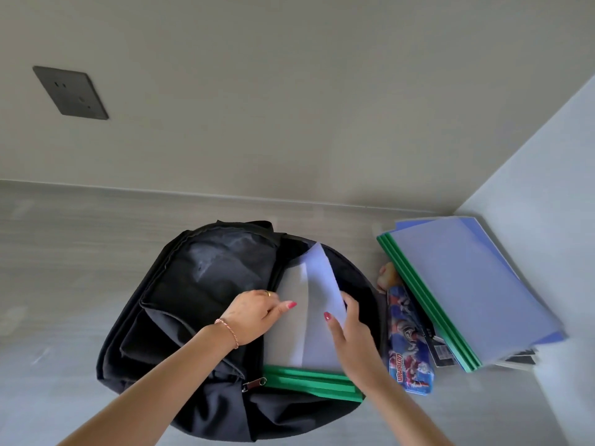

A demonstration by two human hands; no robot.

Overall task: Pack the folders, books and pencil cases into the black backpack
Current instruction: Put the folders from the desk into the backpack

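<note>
The black backpack (199,284) lies open on the grey table. Translucent folders with green spines (309,379) sit in its main compartment, their sheets (289,329) fanned. My left hand (254,317) rests on the left sheet by the bag's inner flap, fingers pinching its edge. My right hand (351,329) grips the right sheet's edge (325,278). To the right, a stack of blue-tinted folders with green spines (467,284) lies on books (521,358). A blue printed pencil case (409,349) lies between stack and bag.
A small orange-and-pink object (388,275) lies behind the pencil case. A white wall panel (547,175) bounds the right side. A dark wall socket (70,91) sits on the back wall at upper left. The grey table (64,252) extends left of the bag.
</note>
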